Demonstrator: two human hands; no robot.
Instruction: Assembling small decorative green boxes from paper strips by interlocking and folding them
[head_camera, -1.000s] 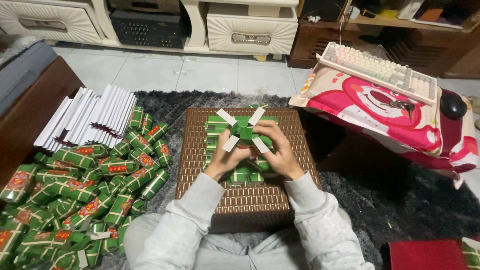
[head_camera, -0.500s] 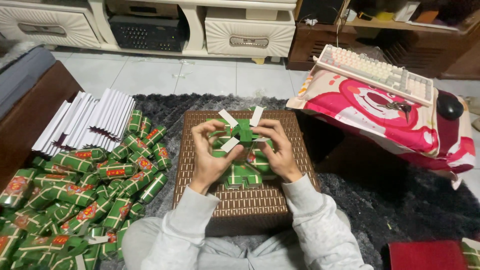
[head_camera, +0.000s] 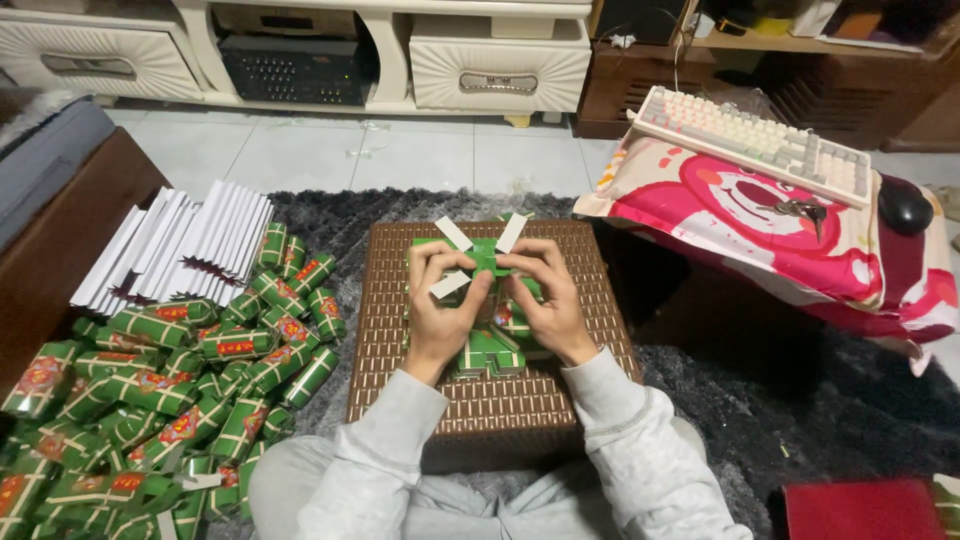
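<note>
Both hands (head_camera: 495, 300) pinch green packet (head_camera: 487, 256); long axis seemingly crosswise; white tabs (head_camera: 452, 233) splayed upward.

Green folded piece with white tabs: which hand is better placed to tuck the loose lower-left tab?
Left, probably. The left hand already has its fingers at the lower-left white tab of the green folded piece. The right hand pinches the piece from the other side, steadying it over the brown woven box.

Packets (head_camera: 170, 400) left of stool (head_camera: 490, 400), keyboard (head_camera: 760, 140) on cushion (head_camera: 780, 230) right
</note>
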